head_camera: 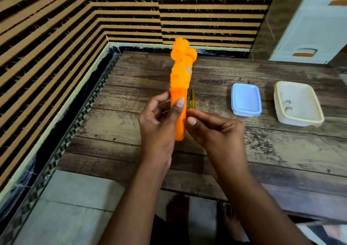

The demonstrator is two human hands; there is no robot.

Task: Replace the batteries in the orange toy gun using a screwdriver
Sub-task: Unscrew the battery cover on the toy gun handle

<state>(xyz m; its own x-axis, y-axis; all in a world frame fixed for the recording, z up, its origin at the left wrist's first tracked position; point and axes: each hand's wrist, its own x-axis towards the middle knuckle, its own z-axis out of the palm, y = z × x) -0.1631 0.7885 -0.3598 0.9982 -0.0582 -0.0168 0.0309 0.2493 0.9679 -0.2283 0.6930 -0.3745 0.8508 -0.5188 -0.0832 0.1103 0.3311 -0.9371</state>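
wooden table (281,150), blue lid (246,99), cream container (319,113)

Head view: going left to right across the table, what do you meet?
Left hand gripping the orange toy gun → screwdriver lying beside it → blue-lidded box → open cream box. The right hand overlaps the gun's grip, so I leave it out.

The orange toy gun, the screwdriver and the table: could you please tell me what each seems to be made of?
The orange toy gun looks like moulded plastic: uniform bright colour, smooth and slightly glossy. The screwdriver seems to have a translucent yellow plastic handle and a thin shaft, probably metal. The table shows worn plank grain, either wood or a wood-print laminate; the picture cannot settle which.
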